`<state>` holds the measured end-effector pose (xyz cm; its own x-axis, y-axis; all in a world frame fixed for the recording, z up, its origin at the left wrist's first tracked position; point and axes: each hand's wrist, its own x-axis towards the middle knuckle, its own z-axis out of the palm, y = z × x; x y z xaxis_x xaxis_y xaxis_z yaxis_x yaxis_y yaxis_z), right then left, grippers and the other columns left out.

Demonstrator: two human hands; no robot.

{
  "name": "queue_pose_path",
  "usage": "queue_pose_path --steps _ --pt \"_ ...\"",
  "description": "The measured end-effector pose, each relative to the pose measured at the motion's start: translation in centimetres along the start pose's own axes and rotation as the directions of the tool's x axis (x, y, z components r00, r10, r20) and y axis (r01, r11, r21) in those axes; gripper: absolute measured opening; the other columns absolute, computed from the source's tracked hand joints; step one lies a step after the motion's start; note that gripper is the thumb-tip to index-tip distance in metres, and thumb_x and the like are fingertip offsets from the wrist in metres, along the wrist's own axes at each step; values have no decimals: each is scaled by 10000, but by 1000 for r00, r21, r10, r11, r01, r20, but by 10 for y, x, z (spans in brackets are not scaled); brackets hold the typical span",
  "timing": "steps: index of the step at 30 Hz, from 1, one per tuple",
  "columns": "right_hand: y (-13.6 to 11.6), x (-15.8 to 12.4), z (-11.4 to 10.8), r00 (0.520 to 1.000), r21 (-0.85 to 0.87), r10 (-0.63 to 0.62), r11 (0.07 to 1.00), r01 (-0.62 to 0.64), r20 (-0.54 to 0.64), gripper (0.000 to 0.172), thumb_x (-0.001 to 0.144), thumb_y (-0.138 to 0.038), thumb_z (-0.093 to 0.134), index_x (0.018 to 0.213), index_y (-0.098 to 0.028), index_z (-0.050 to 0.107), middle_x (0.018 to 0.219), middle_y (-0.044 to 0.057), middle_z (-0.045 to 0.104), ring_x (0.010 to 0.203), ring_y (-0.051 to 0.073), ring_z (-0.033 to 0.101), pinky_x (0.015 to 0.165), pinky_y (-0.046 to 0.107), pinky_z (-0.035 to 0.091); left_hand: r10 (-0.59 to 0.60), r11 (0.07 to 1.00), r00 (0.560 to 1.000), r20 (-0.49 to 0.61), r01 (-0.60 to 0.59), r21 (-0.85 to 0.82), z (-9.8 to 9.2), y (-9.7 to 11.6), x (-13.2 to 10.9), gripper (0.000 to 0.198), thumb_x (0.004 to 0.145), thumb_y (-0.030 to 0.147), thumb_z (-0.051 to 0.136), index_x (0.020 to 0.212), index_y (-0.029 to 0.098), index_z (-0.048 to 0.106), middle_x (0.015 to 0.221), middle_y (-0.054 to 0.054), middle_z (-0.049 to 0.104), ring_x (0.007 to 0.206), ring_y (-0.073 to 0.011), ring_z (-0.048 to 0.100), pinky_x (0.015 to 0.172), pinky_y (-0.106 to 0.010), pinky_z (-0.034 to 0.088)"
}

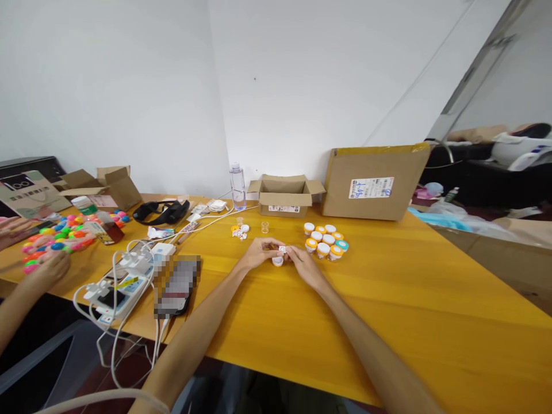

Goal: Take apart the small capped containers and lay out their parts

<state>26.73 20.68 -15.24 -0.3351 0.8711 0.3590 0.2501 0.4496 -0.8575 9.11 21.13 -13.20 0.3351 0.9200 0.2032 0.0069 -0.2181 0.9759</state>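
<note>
My left hand (259,253) and my right hand (304,267) meet over the middle of the yellow table. Between their fingertips is a small white piece with dark spots (282,249), too small to name; both hands pinch it. Just beneath it is a white round cap (277,261), its hollow side up. Ahead to the left lies a small pile of white spotted pieces (237,232) with yellow and white caps. A small clear jar (265,227) stands beside that pile. To the right, several lidded jars (328,239) with white, orange and teal tops form a cluster.
An open cardboard box (284,199), a large closed carton (375,183) and a water bottle (237,187) line the wall. At left lie a phone (177,287), a power strip (129,293) with tangled cables and colourful balls (56,238), where another person's hand (54,270) reaches.
</note>
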Motion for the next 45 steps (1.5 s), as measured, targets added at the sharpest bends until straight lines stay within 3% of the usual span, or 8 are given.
queue_pose_path --steps 27,35,45 --pt "-11 -1 1 999 27 40 999 -40 -11 561 835 -739 324 619 -237 449 605 -3 518 607 178 479 648 321 414 -11 998 999 35 13 -69 0 0 -1 399 618 415 847 900 150 752 870 -64 750 829 -187 662 826 -311 486" --pt "-12 -1 1 999 17 45 999 -45 -8 582 841 -743 314 582 -234 423 558 -18 468 565 162 435 598 303 374 15 1000 1000 13 -15 8 2 0 -1 373 632 428 829 872 158 741 876 -55 750 830 -186 659 837 -313 489" --pt "-14 -2 1 999 11 44 999 -44 -32 590 854 -732 312 579 -231 460 546 -14 490 574 171 464 595 300 397 52 982 997 -59 -40 187 -1 -5 1 203 727 313 748 872 171 749 904 -46 752 860 -189 657 812 -297 489"
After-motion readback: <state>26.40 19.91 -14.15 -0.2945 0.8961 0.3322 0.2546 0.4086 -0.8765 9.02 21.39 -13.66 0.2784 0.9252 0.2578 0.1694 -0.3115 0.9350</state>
